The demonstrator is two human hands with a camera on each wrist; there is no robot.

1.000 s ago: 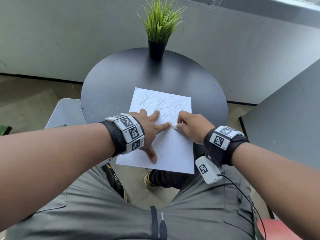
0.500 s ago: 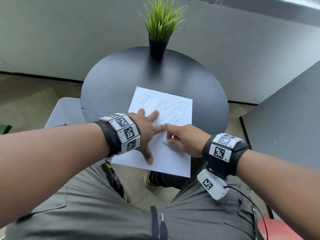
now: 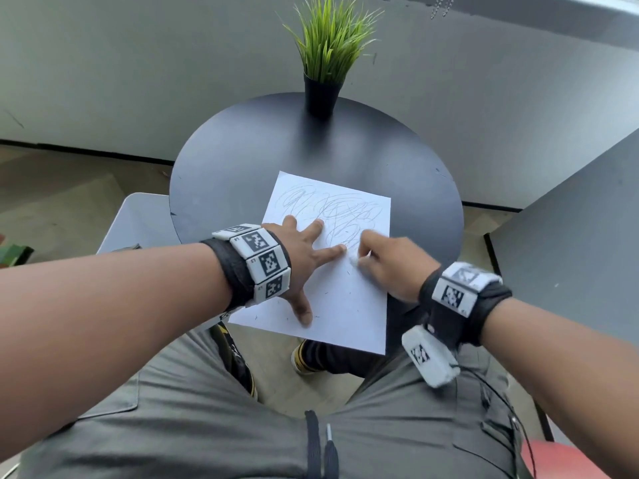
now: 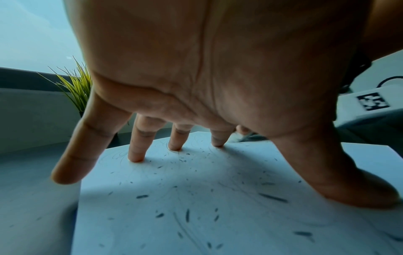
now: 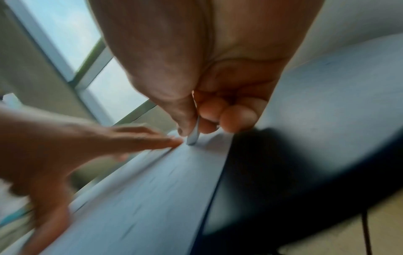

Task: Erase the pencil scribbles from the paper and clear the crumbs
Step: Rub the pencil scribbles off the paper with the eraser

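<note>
A white sheet of paper [image 3: 340, 299] lies on the round black table [image 3: 242, 160], its near edge hanging over the rim. Pencil scribbles [image 3: 339, 212] cover its far half. Dark eraser crumbs [image 4: 187, 214] are scattered over the near half. My left hand [image 3: 304, 257] presses the sheet flat with spread, straight fingers [image 4: 136, 155]. My right hand [image 3: 387, 267] pinches a small white eraser [image 3: 356, 260] between thumb and fingers, its tip [image 5: 193, 139] on the paper just beside the left index fingertip.
A potted green grass plant [image 3: 326, 57] stands at the table's far edge. A grey table top [image 3: 570, 243] sits to the right, a white stool [image 3: 138, 223] to the left. My knees in grey trousers [image 3: 207, 426] are under the table's near rim.
My right hand went toward me with the eraser, then back away to the scribbles' near edge. The left hand stayed pressed on the paper.
</note>
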